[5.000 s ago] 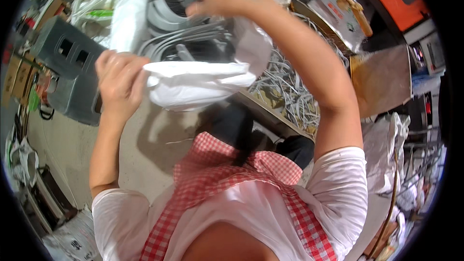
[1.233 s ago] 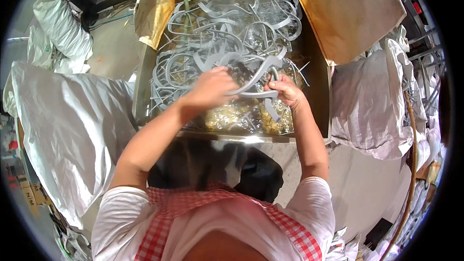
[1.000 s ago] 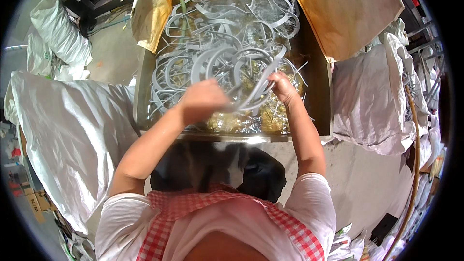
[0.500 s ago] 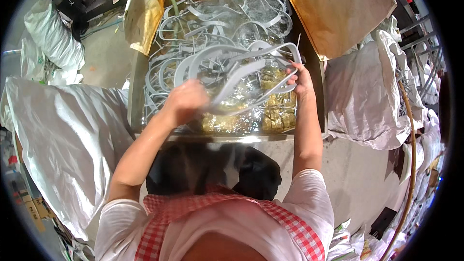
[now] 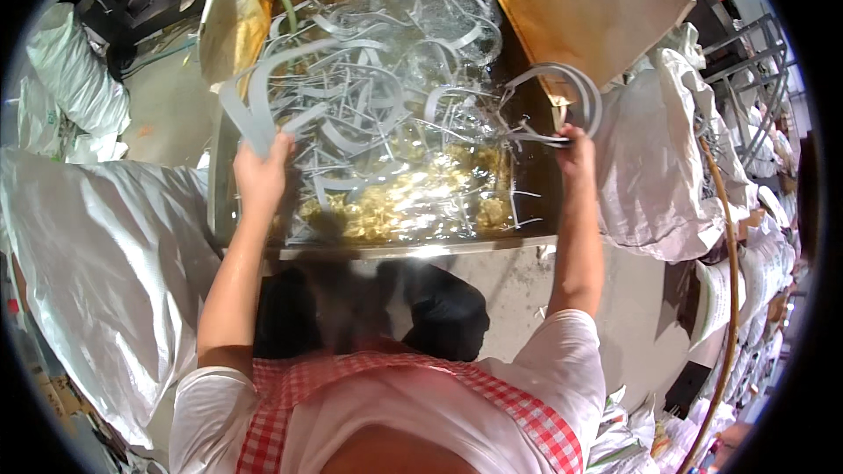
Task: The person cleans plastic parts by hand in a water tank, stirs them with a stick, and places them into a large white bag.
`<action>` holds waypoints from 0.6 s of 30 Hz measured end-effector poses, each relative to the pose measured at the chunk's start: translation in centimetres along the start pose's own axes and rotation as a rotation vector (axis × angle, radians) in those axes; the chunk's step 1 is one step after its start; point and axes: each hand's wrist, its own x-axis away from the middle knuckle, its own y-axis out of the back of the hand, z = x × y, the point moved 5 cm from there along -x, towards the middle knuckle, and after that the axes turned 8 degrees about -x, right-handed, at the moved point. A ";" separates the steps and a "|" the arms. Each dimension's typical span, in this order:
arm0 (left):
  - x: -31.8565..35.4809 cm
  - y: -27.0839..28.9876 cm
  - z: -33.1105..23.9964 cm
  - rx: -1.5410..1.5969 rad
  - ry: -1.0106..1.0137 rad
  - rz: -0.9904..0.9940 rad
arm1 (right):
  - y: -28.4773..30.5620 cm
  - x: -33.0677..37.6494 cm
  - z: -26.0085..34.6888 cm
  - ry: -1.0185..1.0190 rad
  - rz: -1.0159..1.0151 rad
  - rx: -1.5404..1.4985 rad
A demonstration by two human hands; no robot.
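Observation:
My left hand (image 5: 262, 174) is closed around the ends of grey curved plastic strips (image 5: 256, 105), which arch up and away over the left part of a metal water tank (image 5: 518, 246). At the tank's right side, my right hand (image 5: 576, 156) grips a smaller bundle of looped grey plastic strips (image 5: 587, 98), bent into a C shape with thin prongs on it. Between my hands many more grey strips (image 5: 351, 136) lie tangled in the water. Near the front, yellowish lumps (image 5: 386, 211) show beneath the rippling surface; what they are I cannot tell.
A stained board (image 5: 593, 13) leans over the tank's far right, a smaller one (image 5: 233, 22) at far left. A green hose (image 5: 283, 2) enters the tank. Large white sacks flank it, one left (image 5: 105, 272), one right (image 5: 654, 167). A brown hose (image 5: 731, 298) runs down the right.
My hands have moved apart, the left toward the tank's left edge, the right outward. The strips that spanned between them are now in two separate bundles. The view has shifted slightly.

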 end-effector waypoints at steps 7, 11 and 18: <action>3.1 -14.2 -4.4 0.894 0.404 0.516 | -14.9 15.2 -13.2 0.273 0.546 0.624; 2.2 -13.2 -2.9 0.956 0.542 0.742 | -17.6 20.6 -15.6 0.490 0.901 0.982; 1.0 -7.7 -1.3 0.460 0.098 0.662 | -21.7 19.2 -10.4 1.244 0.870 1.324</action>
